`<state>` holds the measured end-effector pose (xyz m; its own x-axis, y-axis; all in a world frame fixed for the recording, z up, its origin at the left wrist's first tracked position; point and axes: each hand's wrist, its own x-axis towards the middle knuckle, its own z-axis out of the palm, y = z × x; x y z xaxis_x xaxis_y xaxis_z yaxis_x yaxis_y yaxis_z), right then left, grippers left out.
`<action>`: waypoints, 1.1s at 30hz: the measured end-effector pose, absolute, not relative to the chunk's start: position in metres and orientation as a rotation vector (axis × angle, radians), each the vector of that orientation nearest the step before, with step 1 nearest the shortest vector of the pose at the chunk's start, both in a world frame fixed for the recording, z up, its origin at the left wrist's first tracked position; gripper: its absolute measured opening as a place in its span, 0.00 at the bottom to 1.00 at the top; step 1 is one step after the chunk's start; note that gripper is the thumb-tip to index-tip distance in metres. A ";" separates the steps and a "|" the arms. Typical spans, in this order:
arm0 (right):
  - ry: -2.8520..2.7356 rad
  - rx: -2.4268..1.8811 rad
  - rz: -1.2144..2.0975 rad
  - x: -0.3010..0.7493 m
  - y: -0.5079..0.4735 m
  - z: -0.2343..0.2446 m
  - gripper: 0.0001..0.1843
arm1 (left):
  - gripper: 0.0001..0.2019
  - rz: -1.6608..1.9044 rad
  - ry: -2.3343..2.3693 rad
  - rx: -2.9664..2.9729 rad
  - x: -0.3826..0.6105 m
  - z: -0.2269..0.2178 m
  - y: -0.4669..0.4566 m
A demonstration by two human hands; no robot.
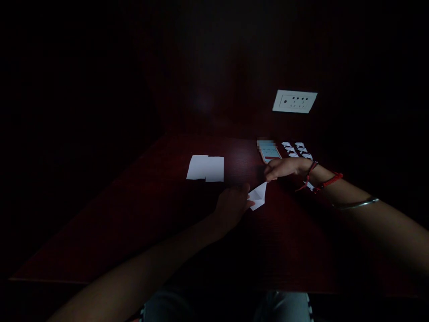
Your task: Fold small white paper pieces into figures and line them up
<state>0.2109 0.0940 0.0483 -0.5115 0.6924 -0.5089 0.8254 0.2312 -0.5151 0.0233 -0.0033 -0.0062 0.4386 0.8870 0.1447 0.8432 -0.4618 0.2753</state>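
Note:
A small folded piece of white paper [258, 197] is held between my hands over the dark red table, its creases meeting near the middle. My left hand [233, 202] pinches its left edge, the thumb lying along the near side. At its upper right corner, the closed fingertips of my right hand [280, 169] grip the tip. Two flat white paper sheets [205, 168] lie farther back to the left, partly overlapping. Beyond my right wrist are several small folded paper pieces [303, 150] in rows, some of them hidden by the arm.
A lit phone [269, 151] lies behind my right hand. The dark red tabletop [134, 201] reaches back to a wall with a white socket plate [295, 101]. Another bit of white paper [310, 185] shows under my right wrist. The surroundings are very dark.

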 end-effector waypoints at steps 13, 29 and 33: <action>2.542 1.943 -1.585 0.218 0.019 0.004 0.15 | 0.19 0.520 1.422 2.742 0.027 -0.020 0.001; 2.954 2.079 -0.707 0.189 0.006 -0.010 0.05 | 0.14 0.673 1.465 2.592 0.028 -0.017 0.005; 3.102 1.969 -0.438 0.188 0.002 -0.015 0.04 | 0.08 0.603 1.521 2.646 0.025 -0.018 0.003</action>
<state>0.1875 0.0019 -0.0152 -0.3249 0.8871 0.3278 0.7618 0.4508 -0.4653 0.0248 0.0032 -0.0178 0.4468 0.8373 0.3151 0.8257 -0.5215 0.2150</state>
